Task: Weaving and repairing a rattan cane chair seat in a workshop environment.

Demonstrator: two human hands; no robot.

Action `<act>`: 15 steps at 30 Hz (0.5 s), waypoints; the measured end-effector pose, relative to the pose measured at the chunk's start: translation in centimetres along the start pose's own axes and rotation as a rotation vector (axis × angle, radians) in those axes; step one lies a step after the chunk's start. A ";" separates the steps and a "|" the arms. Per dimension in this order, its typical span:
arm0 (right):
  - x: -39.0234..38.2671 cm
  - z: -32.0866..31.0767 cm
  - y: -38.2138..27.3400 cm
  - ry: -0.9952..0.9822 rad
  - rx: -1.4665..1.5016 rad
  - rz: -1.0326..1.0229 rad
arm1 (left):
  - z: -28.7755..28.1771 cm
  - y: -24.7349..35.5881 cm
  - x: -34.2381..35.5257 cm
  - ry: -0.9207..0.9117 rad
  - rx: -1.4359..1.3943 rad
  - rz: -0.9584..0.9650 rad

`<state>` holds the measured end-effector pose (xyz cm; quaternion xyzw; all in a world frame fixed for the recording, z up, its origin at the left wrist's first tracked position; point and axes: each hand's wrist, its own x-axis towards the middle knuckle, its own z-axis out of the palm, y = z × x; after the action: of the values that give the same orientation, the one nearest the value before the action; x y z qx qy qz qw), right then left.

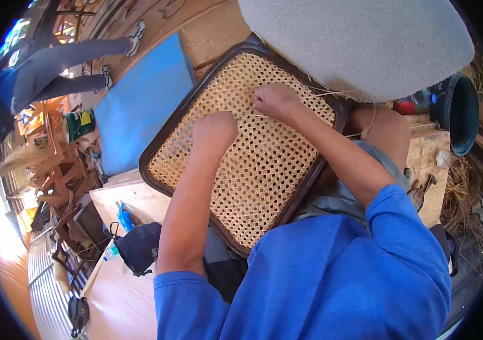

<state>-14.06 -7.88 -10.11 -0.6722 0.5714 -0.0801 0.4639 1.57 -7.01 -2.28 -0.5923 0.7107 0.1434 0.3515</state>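
Observation:
A dark-framed panel (pixel 252 170) of woven cane lies tilted across my lap, its tan mesh full of small holes. Over its upper left part, my left hand (pixel 215 133) is closed in a fist against the weave; what its fingers hold is hidden. My right hand (pixel 275 102), also closed, is just right of it over the upper middle, pinching a thin cane strand. Loose pale strands (pixel 337 92) trail past the frame's right edge towards my knee. A short piece of strand shows between the two fists.
Beyond the panel lie a blue sheet (pixel 145 102) and a large pale grey padded piece (pixel 360 39). A dark bucket (pixel 462 113) stands right, above a heap of cane fibres (pixel 459 198). A black pouch (pixel 139 246) lies left. Another person's legs (pixel 71 62) show far left.

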 end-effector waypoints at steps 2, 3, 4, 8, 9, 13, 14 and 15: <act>0.4 0.6 1.2 0.043 0.014 -0.053 | -0.6 0.9 0.3 -0.031 0.034 0.010; 0.6 0.5 1.3 0.013 0.035 -0.077 | -0.3 1.3 0.9 -0.034 0.031 0.000; 0.8 0.4 1.5 -0.017 0.057 -0.102 | 0.2 1.4 0.9 -0.041 0.039 0.003; 2.3 1.1 2.9 -0.071 0.103 -0.158 | 2.3 1.5 0.4 0.106 -0.062 -0.013; 2.5 1.3 2.6 -0.054 0.068 -0.188 | 2.4 1.1 0.3 0.151 -0.179 -0.086; 2.8 2.6 3.6 0.017 0.144 -0.291 | 2.1 -0.7 1.5 0.081 -0.290 0.003; 2.7 2.7 3.9 0.018 0.263 -0.333 | 2.3 -1.2 1.9 0.006 -0.299 -0.001; 2.6 2.7 3.8 0.016 0.261 -0.326 | 2.0 -0.9 1.9 -0.074 -0.309 -0.002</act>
<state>-14.12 -8.32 -15.44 -0.6892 0.4435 -0.2331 0.5234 2.99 -7.42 -4.73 -0.6344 0.6660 0.2725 0.2824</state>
